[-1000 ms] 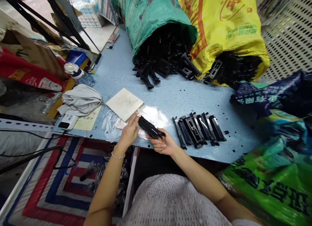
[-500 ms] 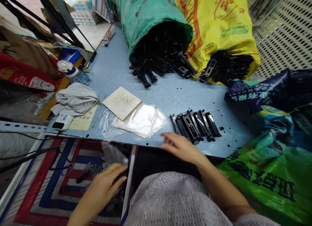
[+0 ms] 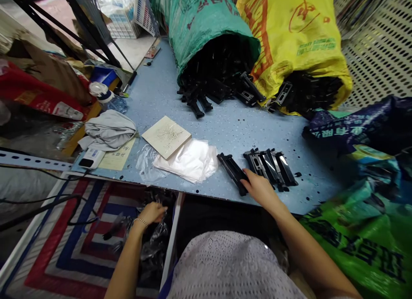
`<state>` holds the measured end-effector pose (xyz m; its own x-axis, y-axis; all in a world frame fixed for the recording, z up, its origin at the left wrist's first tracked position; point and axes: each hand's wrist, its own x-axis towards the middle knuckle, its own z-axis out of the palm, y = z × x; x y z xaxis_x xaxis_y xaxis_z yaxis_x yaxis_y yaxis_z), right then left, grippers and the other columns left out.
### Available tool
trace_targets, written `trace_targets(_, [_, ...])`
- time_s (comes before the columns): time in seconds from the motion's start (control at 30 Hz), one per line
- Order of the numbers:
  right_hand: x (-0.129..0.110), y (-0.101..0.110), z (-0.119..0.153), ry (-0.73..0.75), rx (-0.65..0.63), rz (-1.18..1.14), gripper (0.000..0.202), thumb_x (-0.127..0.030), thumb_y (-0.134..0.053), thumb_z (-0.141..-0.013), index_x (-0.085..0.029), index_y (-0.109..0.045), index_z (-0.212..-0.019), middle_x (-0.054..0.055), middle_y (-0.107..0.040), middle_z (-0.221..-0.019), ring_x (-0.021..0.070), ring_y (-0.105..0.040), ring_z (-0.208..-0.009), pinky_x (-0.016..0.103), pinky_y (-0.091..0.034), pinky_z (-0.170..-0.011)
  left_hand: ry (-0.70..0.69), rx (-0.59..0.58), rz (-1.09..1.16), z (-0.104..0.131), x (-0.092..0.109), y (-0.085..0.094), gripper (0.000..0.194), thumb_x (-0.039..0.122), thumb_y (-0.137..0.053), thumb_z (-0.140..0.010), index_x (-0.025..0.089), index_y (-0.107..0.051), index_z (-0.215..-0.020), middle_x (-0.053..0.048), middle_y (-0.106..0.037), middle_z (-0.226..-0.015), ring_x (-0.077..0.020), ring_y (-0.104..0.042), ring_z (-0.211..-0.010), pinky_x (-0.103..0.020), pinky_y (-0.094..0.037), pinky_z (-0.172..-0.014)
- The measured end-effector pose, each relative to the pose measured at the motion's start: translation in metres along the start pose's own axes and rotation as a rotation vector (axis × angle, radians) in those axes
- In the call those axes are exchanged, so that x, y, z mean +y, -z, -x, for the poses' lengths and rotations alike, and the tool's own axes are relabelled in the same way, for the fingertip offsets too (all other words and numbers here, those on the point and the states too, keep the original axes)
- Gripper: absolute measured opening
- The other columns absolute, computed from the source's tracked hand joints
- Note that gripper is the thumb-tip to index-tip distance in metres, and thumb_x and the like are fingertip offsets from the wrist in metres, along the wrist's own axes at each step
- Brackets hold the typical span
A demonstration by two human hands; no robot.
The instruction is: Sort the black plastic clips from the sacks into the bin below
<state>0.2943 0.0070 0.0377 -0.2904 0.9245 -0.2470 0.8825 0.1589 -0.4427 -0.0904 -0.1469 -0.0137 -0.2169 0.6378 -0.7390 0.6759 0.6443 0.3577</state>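
My right hand grips the near end of a pair of black plastic parts, which lie slanted at the table's front edge. To their right, several similar black parts lie side by side in a row. My left hand is below the table edge, over a heap of bagged black parts; its fingers are curled, and what they hold, if anything, is too small to make out. Clear plastic bags lie left of the gripped parts, partly under a square beige tile.
A green sack and a yellow sack spill black parts at the back. On the left are a grey cloth, a white device and a bottle. Green plastic bags bulge at the right.
My right hand has taken hold of black parts and parted them leftward from the row. My left hand no longer holds the clear bag and has moved over the heap, its fingers now curled.
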Motion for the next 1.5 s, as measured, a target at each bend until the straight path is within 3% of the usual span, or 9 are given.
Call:
trace_targets(0.2, [-0.018, -0.019, -0.023, -0.006, -0.07, -1.182, 0.038, -0.036, -0.069, -0.08, -0.019, -0.066, -0.114, 0.008, -0.073, -0.103, 0.0217, -0.068, -0.095, 0.034, -0.053, -0.082, -0.7, 0.727, 0.079, -0.021, 0.155, 0.001, 0.022, 0.035, -0.06, -0.089, 0.017, -0.07, -0.089, -0.011, -0.067, -0.09, -0.0246, -0.063, -0.091, -0.036, -0.049, -0.083])
trace_targets(0.3, [-0.032, -0.019, -0.03, -0.035, -0.104, -1.321, 0.04, -0.034, -0.075, -0.076, -0.019, -0.066, -0.112, 0.005, -0.072, -0.098, 0.0175, -0.067, -0.087, 0.03, -0.052, -0.076, -0.716, 0.758, 0.04, -0.048, 0.189, 0.002, 0.009, 0.018, -0.063, -0.082, 0.017, -0.065, -0.073, -0.011, -0.063, -0.086, -0.025, -0.059, -0.09, -0.039, -0.048, -0.082])
trace_targets(0.53, [-0.078, -0.022, -0.062, 0.052, -0.26, -1.597, 0.034, -0.037, -0.077, -0.076, -0.02, -0.065, -0.104, 0.005, -0.072, -0.094, 0.0185, -0.068, -0.089, 0.031, -0.051, -0.08, -0.573, 0.377, 0.665, -0.081, 0.159, 0.03, 0.018, 0.029, -0.07, -0.073, 0.018, -0.055, -0.074, 0.002, -0.058, -0.061, -0.0143, -0.057, -0.059, -0.028, -0.047, -0.06])
trace_targets(0.7, [-0.11, -0.048, -0.09, 0.05, -0.25, -1.649, 0.031, -0.037, -0.079, -0.071, -0.019, -0.066, -0.093, 0.002, -0.071, -0.086, 0.0145, -0.066, -0.081, 0.027, -0.051, -0.076, -0.764, 0.526, 0.437, -0.076, 0.148, 0.038, 0.005, 0.014, -0.056, -0.077, 0.018, -0.059, -0.076, -0.006, -0.068, -0.083, -0.0197, -0.066, -0.083, -0.036, -0.052, -0.08])
trace_targets(0.8, [-0.097, -0.046, -0.077, 0.054, -0.175, -1.56, 0.03, -0.032, -0.076, -0.075, -0.02, -0.067, -0.102, 0.001, -0.072, -0.091, 0.0128, -0.066, -0.08, 0.021, -0.051, -0.068, -0.79, 0.684, 0.123, -0.076, 0.141, 0.049, 0.032, 0.004, -0.045, -0.078, 0.016, -0.069, -0.095, -0.012, -0.069, -0.112, -0.0244, -0.063, -0.106, -0.045, -0.047, -0.101])
trace_targets(0.97, [-0.067, -0.044, -0.044, -0.109, -0.789, -1.585, 0.024, -0.031, -0.065, -0.086, -0.01, -0.065, -0.096, 0.013, -0.073, -0.083, 0.0177, -0.069, -0.065, 0.019, -0.044, -0.041, -0.832, 0.698, 0.187, -0.051, 0.143, 0.053, 0.041, 0.009, -0.042, -0.088, 0.017, -0.064, -0.122, -0.011, -0.062, -0.129, -0.0216, -0.058, -0.122, -0.041, -0.045, -0.109])
trace_targets(1.07, [-0.069, -0.055, -0.044, -0.272, -0.915, -1.763, 0.019, -0.027, -0.062, -0.087, -0.009, -0.064, -0.094, 0.009, -0.07, -0.078, 0.0126, -0.066, -0.06, 0.017, -0.049, -0.044, -0.932, 0.684, 0.198, -0.015, 0.146, 0.038, 0.038, 0.015, -0.044, -0.093, 0.021, -0.06, -0.127, -0.01, -0.06, -0.133, -0.0204, -0.058, -0.123, -0.039, -0.048, -0.107])
trace_targets(1.3, [-0.084, -0.06, -0.044, -0.181, -0.746, -1.909, 0.025, -0.036, -0.063, -0.086, -0.015, -0.063, -0.1, 0.002, -0.066, -0.076, 0.0085, -0.056, -0.057, 0.015, -0.049, -0.045, -0.929, 0.903, -0.127, 0.006, 0.133, 0.004, 0.059, 0.001, -0.036, -0.089, 0.015, -0.042, -0.146, -0.021, -0.048, -0.145, -0.0293, -0.046, -0.137, -0.049, -0.043, -0.11])
trace_targets(1.5, [-0.092, -0.067, -0.021, -0.009, -0.271, -1.451, 0.019, -0.03, -0.075, -0.078, -0.017, -0.065, -0.085, -0.002, -0.063, -0.071, 0.0109, -0.058, -0.063, 0.019, -0.05, -0.056, -1.236, 0.457, -0.208, 0.024, 0.139, -0.009, 0.08, -0.002, -0.037, -0.084, 0.023, -0.016, -0.157, -0.014, -0.04, -0.154, -0.0239, -0.041, -0.141, -0.042, -0.044, -0.112])
